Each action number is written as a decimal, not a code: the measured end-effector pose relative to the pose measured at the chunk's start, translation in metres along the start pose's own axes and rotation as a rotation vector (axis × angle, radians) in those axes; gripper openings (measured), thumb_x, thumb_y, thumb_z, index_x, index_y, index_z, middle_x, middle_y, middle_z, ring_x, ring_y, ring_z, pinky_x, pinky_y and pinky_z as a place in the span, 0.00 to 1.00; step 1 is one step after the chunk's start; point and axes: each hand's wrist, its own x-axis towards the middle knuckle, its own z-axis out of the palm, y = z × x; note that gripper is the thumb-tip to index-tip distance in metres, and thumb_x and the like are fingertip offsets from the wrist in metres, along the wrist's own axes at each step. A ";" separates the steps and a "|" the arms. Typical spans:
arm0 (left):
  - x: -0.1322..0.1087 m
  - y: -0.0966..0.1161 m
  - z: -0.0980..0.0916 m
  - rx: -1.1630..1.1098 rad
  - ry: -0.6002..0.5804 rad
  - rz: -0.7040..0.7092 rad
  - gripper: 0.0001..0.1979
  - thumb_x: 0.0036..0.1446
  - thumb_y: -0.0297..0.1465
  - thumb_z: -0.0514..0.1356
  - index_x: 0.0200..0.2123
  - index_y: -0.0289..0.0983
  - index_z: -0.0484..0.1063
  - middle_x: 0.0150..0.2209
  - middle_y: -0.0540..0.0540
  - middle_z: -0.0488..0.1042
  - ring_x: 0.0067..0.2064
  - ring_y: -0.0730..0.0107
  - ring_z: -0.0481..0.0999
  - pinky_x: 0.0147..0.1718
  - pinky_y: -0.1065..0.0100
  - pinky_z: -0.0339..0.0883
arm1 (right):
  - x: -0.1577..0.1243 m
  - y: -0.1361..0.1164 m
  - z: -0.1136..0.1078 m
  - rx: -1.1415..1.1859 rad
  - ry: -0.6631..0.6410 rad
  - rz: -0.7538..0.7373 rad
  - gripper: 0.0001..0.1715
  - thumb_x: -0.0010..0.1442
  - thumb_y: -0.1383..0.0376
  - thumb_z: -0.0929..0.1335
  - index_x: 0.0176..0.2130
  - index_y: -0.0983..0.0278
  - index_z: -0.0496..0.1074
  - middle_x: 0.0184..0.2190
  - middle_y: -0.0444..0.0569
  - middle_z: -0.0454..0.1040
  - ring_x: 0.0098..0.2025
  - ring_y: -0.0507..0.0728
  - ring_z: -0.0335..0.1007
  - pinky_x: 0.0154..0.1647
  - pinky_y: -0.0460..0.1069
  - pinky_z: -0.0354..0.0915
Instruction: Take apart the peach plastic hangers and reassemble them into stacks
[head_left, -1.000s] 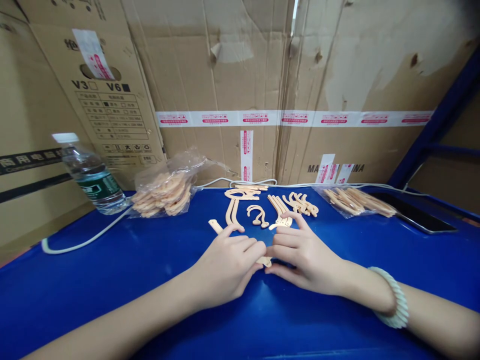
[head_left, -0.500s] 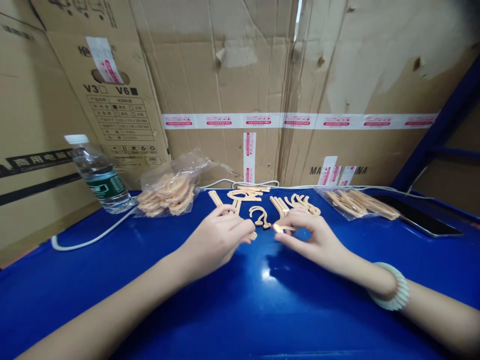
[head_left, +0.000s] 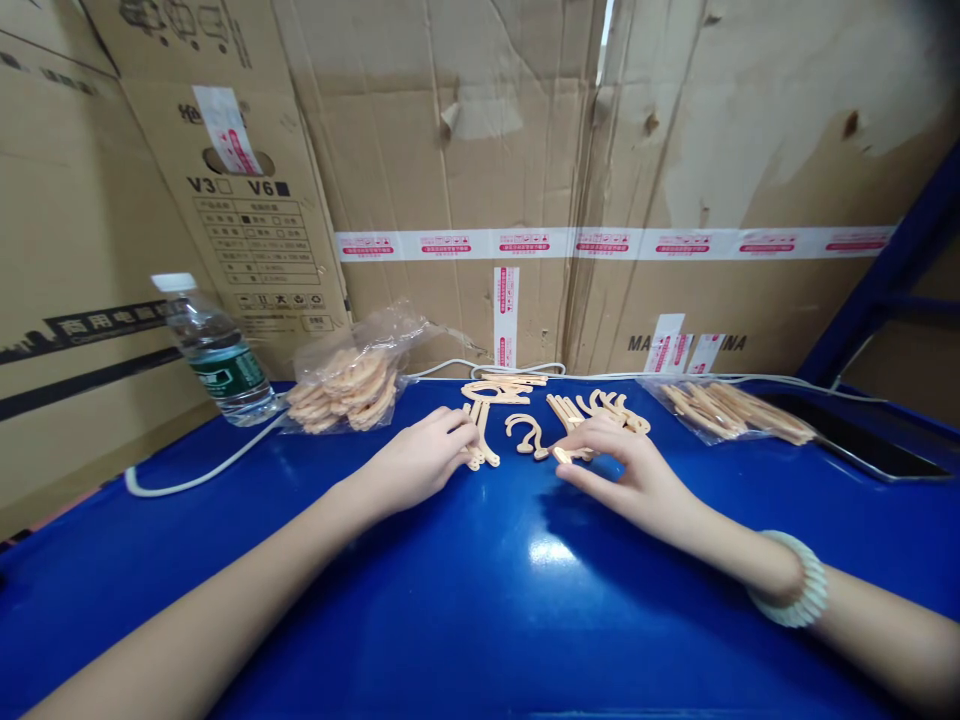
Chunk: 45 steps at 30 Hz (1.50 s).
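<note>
My left hand (head_left: 429, 452) is closed, its fingertips on the ends of beige plastic hanger arms (head_left: 484, 438) lying on the blue table. Which arm it grips is partly hidden by the fingers. My right hand (head_left: 621, 462) pinches a small beige hanger hook (head_left: 562, 455) between thumb and fingers; most of that piece is covered. Between the hands lie loose hanger hooks (head_left: 529, 435). Just behind my right hand are more straight arms (head_left: 564, 408) and a heap of curved hooks (head_left: 611, 405).
A plastic bag of beige parts (head_left: 349, 385) and a water bottle (head_left: 225, 365) stand at the left. Another bag of parts (head_left: 731, 410) and a dark phone (head_left: 870, 440) lie right. A white cable (head_left: 187, 490) crosses the table; cardboard (head_left: 465, 310) walls the back.
My left hand has moved left, and the hanger arm that stuck out behind it has come down among the other arms. My right hand keeps its hook, almost still.
</note>
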 end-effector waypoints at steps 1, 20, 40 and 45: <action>0.000 0.003 0.001 -0.004 0.009 -0.034 0.08 0.66 0.29 0.52 0.41 0.36 0.71 0.43 0.42 0.71 0.47 0.60 0.69 0.47 0.58 0.66 | 0.000 0.001 0.000 -0.014 0.003 -0.007 0.08 0.62 0.61 0.69 0.39 0.62 0.75 0.37 0.49 0.76 0.42 0.57 0.70 0.45 0.53 0.64; 0.003 0.011 0.024 -0.008 0.164 -0.145 0.18 0.59 0.37 0.62 0.50 0.36 0.71 0.50 0.40 0.73 0.54 0.53 0.68 0.52 0.53 0.66 | 0.016 0.016 0.004 -0.256 -0.068 -0.162 0.10 0.64 0.64 0.67 0.45 0.62 0.76 0.44 0.53 0.73 0.48 0.60 0.67 0.51 0.59 0.62; 0.002 0.005 0.034 -0.053 0.226 -0.145 0.10 0.60 0.33 0.61 0.43 0.37 0.79 0.42 0.43 0.75 0.44 0.60 0.75 0.46 0.58 0.72 | 0.018 0.041 -0.037 -0.393 -0.168 -0.002 0.15 0.64 0.61 0.66 0.48 0.64 0.74 0.40 0.53 0.73 0.39 0.58 0.71 0.40 0.54 0.68; 0.001 0.008 0.035 -0.091 0.254 -0.166 0.11 0.61 0.34 0.60 0.42 0.37 0.79 0.39 0.44 0.72 0.42 0.61 0.72 0.44 0.58 0.71 | 0.012 0.036 -0.020 -0.410 -0.250 -0.020 0.20 0.63 0.55 0.67 0.51 0.63 0.72 0.44 0.55 0.71 0.46 0.60 0.70 0.47 0.56 0.67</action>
